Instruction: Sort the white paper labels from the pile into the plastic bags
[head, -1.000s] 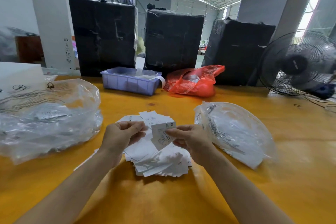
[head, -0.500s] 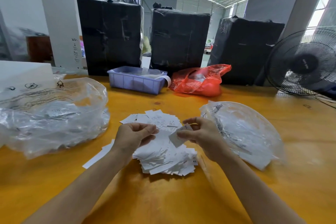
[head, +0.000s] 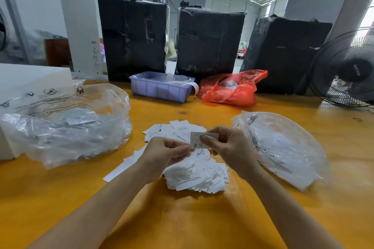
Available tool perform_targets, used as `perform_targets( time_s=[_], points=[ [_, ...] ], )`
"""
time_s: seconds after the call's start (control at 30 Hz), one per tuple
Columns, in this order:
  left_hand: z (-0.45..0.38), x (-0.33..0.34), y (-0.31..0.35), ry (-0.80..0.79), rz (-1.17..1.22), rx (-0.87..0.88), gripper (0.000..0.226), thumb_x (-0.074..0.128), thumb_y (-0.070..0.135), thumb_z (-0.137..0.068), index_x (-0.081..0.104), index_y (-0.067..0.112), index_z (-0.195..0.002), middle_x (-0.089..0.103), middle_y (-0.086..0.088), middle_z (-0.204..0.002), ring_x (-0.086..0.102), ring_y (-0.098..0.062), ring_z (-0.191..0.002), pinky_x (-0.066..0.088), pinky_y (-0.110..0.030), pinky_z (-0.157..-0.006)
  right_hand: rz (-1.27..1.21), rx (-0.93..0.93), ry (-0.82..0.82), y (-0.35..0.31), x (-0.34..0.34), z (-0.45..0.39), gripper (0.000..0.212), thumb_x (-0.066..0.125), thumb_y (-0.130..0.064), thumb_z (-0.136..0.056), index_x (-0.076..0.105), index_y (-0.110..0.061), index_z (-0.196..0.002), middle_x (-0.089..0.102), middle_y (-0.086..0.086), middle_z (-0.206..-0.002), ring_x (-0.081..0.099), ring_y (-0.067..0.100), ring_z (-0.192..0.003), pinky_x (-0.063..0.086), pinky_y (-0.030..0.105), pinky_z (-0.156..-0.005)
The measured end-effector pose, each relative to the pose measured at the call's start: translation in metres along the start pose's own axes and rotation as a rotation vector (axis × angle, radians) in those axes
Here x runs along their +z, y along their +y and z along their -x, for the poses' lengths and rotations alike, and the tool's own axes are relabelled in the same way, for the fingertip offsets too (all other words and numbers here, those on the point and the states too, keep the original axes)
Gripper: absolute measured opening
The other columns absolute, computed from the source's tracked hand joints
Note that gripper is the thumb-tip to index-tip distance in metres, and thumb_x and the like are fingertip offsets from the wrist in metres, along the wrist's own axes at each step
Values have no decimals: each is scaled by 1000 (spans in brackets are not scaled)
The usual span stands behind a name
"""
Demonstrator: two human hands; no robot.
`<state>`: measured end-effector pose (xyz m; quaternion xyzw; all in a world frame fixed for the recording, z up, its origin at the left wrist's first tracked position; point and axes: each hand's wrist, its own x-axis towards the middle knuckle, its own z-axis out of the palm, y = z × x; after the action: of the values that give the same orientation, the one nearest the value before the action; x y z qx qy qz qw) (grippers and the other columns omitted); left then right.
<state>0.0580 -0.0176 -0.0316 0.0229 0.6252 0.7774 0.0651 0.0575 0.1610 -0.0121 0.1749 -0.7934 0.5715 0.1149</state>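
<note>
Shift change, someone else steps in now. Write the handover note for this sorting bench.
Left hand and right hand both pinch one label marked XS above the pile.
Pile lies mid-table, still large.
Big clear bag on the left already holds labels; flatter clear bag on the right also holds paper.
Left to do: bag the held label, then work through the pile.

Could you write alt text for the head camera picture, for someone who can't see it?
A person's left hand and right hand pinch one white label marked XS above a pile of labels on a yellow table. Clear plastic bags lie at the left and right; a purple bin and red bag sit behind.
</note>
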Motion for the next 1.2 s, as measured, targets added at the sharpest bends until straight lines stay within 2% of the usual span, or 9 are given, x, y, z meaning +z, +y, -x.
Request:
perform_targets(
  time_s=[0.1,0.17,0.33,0.47,0.63,0.73,0.87,1.0,1.2],
  points=[
    [-1,0,-1,-10,83,-14,15,62,-10,-79,73,-3,-71,72,-16,-74,71,-17,-66,55,-17,-60,57,-3,2,3,1,0,13,71,-11,-83,66,-18,-73,63,1,-62,51,13,-49,44,25,-47],
    [-1,0,-1,-2,113,-14,10,61,-8,-79,71,-7,-75,72,-17,-75,71,-17,-67,55,-17,-60,55,-11,21,4,2,0,10,71,-10,-83,67,-15,-75,63,2,-61,52,14,-49,44,24,-46],
    [-2,-3,-2,39,10,-26,15,64,3,-82,67,-12,-87,72,-13,-70,66,-12,-54,52,-17,-52,43,-37,80,5,4,-1,4,71,-10,-83,68,-9,-79,64,3,-65,52,9,-46,44,19,-44],
    [-1,-3,-2,54,-48,-25,16,67,8,-79,69,-7,-86,72,-14,-74,66,-12,-54,52,-17,-51,60,-73,78,3,6,1,4,71,-10,-82,68,-10,-80,64,2,-65,53,8,-47,46,22,-44],
    [0,0,0,-12,-14,-23,23,68,19,-66,74,0,-77,73,-19,-81,70,-18,-62,54,-18,-53,148,-107,102,5,8,2,3,72,-11,-82,70,-9,-81,65,1,-65,54,13,-50,49,38,-48],
    [1,0,0,-41,6,-15,23,67,20,-68,74,0,-76,73,-19,-81,70,-20,-63,54,-19,-53,154,-115,116,6,8,2,4,72,-12,-83,71,-8,-81,63,-2,-61,54,14,-50,48,38,-47],
    [2,1,1,-46,3,-1,25,65,22,-70,73,-1,-76,73,-19,-81,71,-21,-65,55,-20,-54,143,-110,133,5,7,1,3,72,-12,-82,70,-11,-80,67,8,-67,57,18,-51,50,40,-49],
    [4,2,2,-58,-10,0,29,64,24,-71,72,-2,-81,74,-17,-81,72,-20,-65,53,-19,-52,119,-95,152,4,5,1,10,72,-11,-82,67,-17,-76,66,0,-66,55,11,-47,50,34,-48],
    [3,0,2,-66,0,-6,27,64,26,-71,73,3,-83,73,-20,-85,71,-21,-66,55,-21,-55,136,-64,17,6,4,1,6,71,-12,-83,68,-12,-78,66,4,-68,53,11,-48,48,29,-48]
  ],
)
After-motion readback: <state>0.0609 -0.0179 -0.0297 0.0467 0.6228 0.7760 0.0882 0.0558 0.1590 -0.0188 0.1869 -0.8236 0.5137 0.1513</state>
